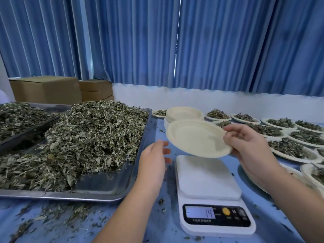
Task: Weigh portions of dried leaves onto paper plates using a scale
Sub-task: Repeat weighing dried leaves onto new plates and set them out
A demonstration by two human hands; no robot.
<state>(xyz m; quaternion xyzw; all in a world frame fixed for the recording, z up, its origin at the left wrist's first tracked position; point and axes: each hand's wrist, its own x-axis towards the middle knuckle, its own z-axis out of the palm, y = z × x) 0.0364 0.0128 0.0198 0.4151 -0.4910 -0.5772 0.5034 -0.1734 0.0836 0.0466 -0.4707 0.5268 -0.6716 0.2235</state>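
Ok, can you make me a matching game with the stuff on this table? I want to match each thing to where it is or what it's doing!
Things:
1. empty paper plate
2. scale
3. metal tray
4. cardboard boxes

Places or states:
A. heaped with dried leaves
B. held at its edge by the right hand
C. at the back, by the blue curtain
D. shows 14 on its display

Pairs: 1-B, 2-D, 3-A, 4-C
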